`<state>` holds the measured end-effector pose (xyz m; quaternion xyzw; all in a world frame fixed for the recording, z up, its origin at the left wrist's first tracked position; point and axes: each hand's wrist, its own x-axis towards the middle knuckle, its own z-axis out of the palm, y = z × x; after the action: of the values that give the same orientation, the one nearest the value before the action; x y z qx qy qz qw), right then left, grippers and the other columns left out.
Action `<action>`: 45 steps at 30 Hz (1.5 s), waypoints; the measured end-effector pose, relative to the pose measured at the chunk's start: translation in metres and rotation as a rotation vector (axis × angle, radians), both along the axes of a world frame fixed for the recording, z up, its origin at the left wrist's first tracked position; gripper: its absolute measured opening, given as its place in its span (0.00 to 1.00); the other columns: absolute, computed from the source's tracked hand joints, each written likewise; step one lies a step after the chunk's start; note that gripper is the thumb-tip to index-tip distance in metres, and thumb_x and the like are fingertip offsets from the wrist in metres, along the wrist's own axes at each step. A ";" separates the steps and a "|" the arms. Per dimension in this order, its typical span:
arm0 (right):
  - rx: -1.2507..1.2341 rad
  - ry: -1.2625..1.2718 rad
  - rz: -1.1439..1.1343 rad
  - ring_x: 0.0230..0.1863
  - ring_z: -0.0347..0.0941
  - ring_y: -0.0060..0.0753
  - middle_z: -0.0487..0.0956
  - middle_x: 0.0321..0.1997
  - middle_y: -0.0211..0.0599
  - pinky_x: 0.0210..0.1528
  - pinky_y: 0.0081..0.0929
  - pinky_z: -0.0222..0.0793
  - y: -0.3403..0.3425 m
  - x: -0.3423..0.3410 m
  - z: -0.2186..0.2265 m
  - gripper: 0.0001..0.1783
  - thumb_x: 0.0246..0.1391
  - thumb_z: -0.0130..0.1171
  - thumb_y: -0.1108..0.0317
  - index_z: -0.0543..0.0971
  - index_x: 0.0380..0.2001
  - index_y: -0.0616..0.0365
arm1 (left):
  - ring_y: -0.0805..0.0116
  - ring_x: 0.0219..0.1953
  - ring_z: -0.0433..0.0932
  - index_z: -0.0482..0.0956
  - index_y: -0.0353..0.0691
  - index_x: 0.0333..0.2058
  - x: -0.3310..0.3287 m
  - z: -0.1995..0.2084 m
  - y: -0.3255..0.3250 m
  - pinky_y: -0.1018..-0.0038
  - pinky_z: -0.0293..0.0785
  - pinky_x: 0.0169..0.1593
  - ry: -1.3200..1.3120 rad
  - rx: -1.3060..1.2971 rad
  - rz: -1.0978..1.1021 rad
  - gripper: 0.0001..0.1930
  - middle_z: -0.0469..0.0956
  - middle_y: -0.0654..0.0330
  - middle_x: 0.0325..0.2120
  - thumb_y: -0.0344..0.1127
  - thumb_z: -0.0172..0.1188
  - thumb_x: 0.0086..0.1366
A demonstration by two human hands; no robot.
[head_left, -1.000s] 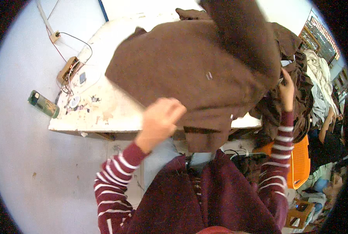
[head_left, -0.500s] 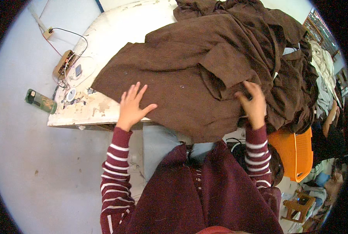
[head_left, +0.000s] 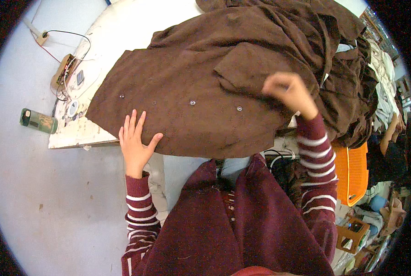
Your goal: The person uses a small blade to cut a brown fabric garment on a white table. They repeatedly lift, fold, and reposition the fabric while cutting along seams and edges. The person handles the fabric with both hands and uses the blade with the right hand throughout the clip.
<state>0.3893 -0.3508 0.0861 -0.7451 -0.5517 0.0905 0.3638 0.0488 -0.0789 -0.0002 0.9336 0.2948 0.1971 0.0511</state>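
A brown garment [head_left: 177, 78] lies spread over the white table, its near edge hanging over the front. Several small buttons [head_left: 193, 103] show in a row across it. My left hand [head_left: 136, 140] rests flat near the garment's front left edge, fingers spread and holding nothing. Above the cloth on the right is my right hand [head_left: 288, 89], beside a folded brown flap [head_left: 247, 69] that looks like a sleeve end. Its fingers are curled and smeared by motion, so whether they grip anything is not visible.
The worn white table [head_left: 118, 32] holds a power adapter box [head_left: 63, 71] with wires on the left. A green bottle [head_left: 38, 120] stands past its left edge. More bunched brown cloth [head_left: 348, 92] heaps on the right, above an orange basket [head_left: 352, 175]. A person's arm [head_left: 389, 131] shows at far right.
The garment's near part is smoother, and more buttons show. My right hand has lifted from the near side and moved up and left over the cloth. My left hand still lies flat on it.
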 end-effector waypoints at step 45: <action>0.053 -0.227 -0.426 0.19 0.75 0.37 0.79 0.21 0.35 0.21 0.29 0.66 -0.027 -0.075 -0.025 0.12 0.48 0.65 0.55 0.81 0.31 0.49 | 0.54 0.65 0.58 0.69 0.47 0.59 0.069 -0.008 -0.064 0.55 0.49 0.65 -0.134 -0.023 -0.134 0.30 0.63 0.59 0.62 0.56 0.54 0.62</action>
<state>0.3139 -0.3776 0.0608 -0.8402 -0.4217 -0.0873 0.3296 0.1177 -0.1430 -0.0084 0.9353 0.2300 0.2519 0.0943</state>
